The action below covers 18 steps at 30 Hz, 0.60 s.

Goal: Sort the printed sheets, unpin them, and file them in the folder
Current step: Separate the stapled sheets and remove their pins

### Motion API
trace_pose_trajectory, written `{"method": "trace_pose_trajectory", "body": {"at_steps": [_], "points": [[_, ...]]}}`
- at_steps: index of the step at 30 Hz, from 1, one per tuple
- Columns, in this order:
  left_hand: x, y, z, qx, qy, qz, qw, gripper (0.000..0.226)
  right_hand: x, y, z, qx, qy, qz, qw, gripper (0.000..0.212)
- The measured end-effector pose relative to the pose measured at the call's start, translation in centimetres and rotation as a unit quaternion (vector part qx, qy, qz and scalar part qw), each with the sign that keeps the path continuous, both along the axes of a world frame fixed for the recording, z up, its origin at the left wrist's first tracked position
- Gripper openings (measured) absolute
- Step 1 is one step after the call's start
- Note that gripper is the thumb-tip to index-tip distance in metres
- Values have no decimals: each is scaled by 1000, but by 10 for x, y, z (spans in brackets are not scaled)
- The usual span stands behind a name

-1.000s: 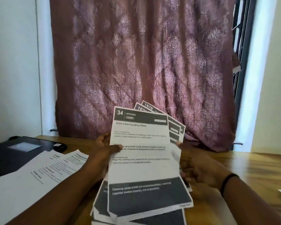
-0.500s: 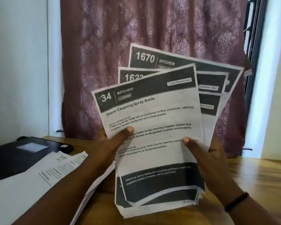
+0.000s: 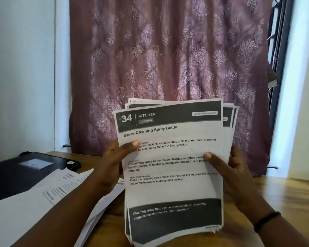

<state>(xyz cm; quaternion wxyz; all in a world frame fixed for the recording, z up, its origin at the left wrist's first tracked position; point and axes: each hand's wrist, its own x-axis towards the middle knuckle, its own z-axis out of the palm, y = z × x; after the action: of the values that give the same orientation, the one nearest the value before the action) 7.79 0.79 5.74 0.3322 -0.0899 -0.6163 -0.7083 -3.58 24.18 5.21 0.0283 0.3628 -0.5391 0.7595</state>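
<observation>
Head view: behind everything hangs the patterned curtain (image 3: 168, 68), and the wooden tabletop (image 3: 284, 193) runs beneath my stack of printed sheets (image 3: 173, 166), which I take as the landmark. To the left of the stack, on the tabletop, lies a spread of loose papers (image 3: 43, 202), and farther left and behind them sits a dark flat thing, which may be the folder (image 3: 25, 172); I cannot tell for certain. I hold the stack upright above the tabletop so the top page, headed 34 Kitchen, faces me and can be read for sorting. My left hand (image 3: 114, 163) grips the stack's left edge, thumb across the front. My right hand (image 3: 234, 168) clasps the right edge the same way, fingers curled behind. Holding both sides squares the sheets, whose top corners fan out slightly behind the front page. I see no pin from here.
</observation>
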Motion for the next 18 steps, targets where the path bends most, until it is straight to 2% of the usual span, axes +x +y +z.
{"method": "trace_pose_trajectory", "body": {"at_steps": [3, 6, 9, 14, 15, 17, 18], "points": [[-4, 8, -8, 25, -41, -27, 998, 56, -6, -1, -12, 100, -27, 22, 994, 35], [-13, 21, -21, 77, -82, -38, 993, 32, -8, -9, -27, 123, -55, -4, 991, 20], [-13, 29, -23, 115, -75, -37, 990, 26, -5, -16, -28, 66, -98, 20, 993, 19], [-7, 19, -8, 120, 75, -30, 989, 38, -6, -12, -16, -32, -122, 33, 991, 25], [-7, 17, -8, 108, 81, -10, 991, 33, -7, -12, -16, -46, -133, 38, 989, 26], [-10, 16, -9, 107, 55, 35, 992, 6, -9, -12, -16, -66, -160, 64, 983, 35], [-11, 16, -11, 108, 39, 57, 992, 10, -9, -12, -16, -73, -166, 77, 980, 39]]}}
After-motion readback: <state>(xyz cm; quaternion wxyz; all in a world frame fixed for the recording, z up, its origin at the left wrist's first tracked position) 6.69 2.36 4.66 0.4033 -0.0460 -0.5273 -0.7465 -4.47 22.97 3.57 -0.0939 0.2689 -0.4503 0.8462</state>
